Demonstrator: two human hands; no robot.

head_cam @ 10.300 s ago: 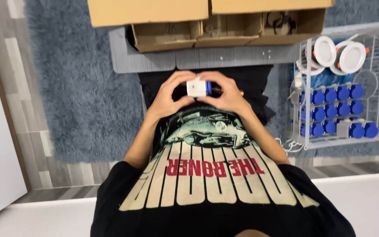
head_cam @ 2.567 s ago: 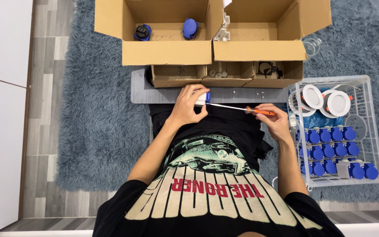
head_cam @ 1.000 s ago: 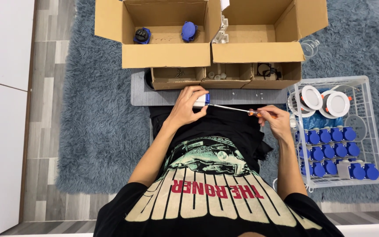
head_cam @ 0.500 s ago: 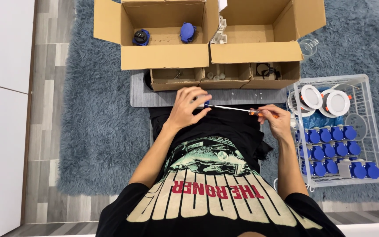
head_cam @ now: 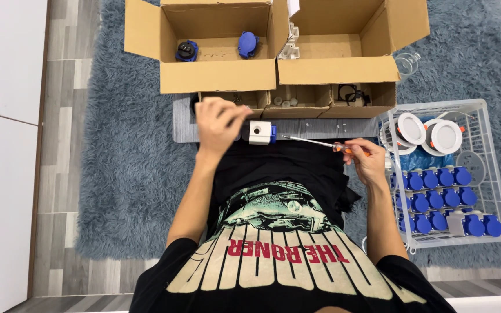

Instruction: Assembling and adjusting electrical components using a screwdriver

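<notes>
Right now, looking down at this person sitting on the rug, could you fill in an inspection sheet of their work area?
Surface: shaggy blue-grey rug on grey plank floor; grey flat mat before the knees.
Job's things: small white box-shaped socket with blue end lying beside the left hand; orange-handled screwdriver held in the right hand.
Clutter: two open cardboard boxes, two blue parts in the left one; white wire basket of blue-capped sockets and white round lamps.
Hands: left blurred, fingers bent, holding nothing clear; right closed on the handle.
Cables: dark coil in a small compartment.
Surroundings: white panel on the left.
</notes>
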